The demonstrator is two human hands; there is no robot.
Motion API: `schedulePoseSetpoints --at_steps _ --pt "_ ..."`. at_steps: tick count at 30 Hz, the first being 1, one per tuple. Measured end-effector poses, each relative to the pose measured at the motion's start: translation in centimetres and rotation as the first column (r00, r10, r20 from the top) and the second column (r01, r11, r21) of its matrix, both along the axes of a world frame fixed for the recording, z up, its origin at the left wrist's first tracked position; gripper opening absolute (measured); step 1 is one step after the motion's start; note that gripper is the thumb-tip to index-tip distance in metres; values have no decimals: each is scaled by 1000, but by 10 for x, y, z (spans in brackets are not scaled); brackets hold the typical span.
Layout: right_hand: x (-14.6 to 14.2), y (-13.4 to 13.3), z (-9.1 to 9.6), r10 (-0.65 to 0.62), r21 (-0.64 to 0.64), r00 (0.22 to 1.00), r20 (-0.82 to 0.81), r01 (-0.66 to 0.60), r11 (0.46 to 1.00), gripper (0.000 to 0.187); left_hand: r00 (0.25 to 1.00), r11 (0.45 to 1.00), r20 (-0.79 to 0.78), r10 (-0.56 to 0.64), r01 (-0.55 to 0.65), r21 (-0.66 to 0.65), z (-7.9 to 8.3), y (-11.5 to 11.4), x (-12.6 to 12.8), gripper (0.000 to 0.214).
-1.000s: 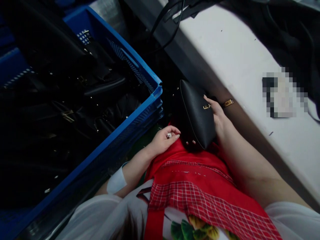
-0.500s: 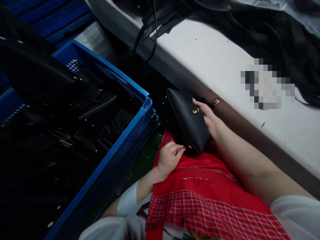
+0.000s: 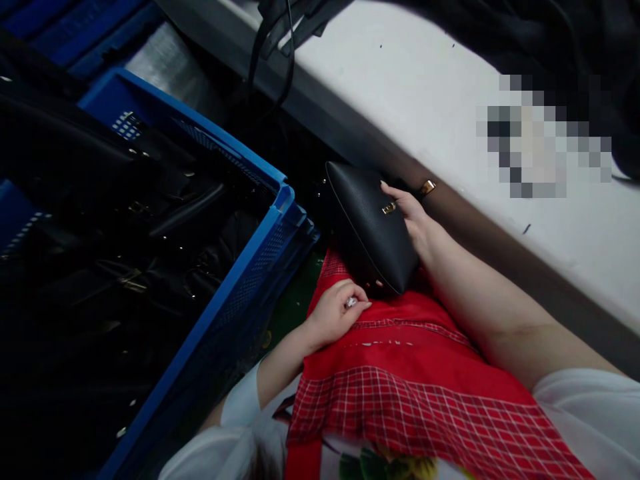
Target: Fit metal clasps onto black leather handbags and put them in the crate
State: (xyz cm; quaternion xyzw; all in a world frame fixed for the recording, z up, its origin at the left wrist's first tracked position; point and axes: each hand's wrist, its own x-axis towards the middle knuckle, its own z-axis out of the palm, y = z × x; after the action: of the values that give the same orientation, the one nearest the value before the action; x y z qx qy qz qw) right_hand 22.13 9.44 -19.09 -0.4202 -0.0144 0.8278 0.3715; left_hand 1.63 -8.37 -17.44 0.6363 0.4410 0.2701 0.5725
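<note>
My right hand [image 3: 411,208] grips a black leather bag [image 3: 375,220] by its right side. The bag has a small gold-coloured metal fitting [image 3: 389,208] on its face and is tilted above my lap. Just below the bag's lower end, my left hand [image 3: 337,310] is closed, thumb and fingers curled together. Within those fingers shows a small white thing [image 3: 351,302], too small to name. The underside of the bag is dark and hard to make out.
To the left, a blue plastic crate [image 3: 210,303] holds several black bags with metal fittings. A white-topped table [image 3: 400,87] runs along the right, with black material [image 3: 545,33] piled at its back. Black straps [image 3: 273,47] hang over its edge. A red apron [image 3: 390,327] covers my lap.
The view has shifted slightly. My left hand has come a little away from the bag's lower end, and the white thing in its fingers shows more. My right hand keeps its grip.
</note>
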Motion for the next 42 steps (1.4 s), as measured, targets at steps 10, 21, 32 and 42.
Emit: schedulePoseSetpoints --at_steps 10,21,32,42 --pt "1 -1 -3 -17 13 1000 -8 17 1000 31 852 774 374 367 -56 -631 14 1 -2 30" --pt "1 -4 1 4 -15 1000 14 -4 1000 30 974 826 -100 206 -118 551 2 3 14 18" --pt "2 -4 -4 -4 -17 999 -51 3 1000 27 979 814 -172 111 9 580 -1 16 19 15" --pt "-4 -8 15 -11 11 989 147 10 1000 19 992 993 118 33 -19 -116 20 2 -3 12"
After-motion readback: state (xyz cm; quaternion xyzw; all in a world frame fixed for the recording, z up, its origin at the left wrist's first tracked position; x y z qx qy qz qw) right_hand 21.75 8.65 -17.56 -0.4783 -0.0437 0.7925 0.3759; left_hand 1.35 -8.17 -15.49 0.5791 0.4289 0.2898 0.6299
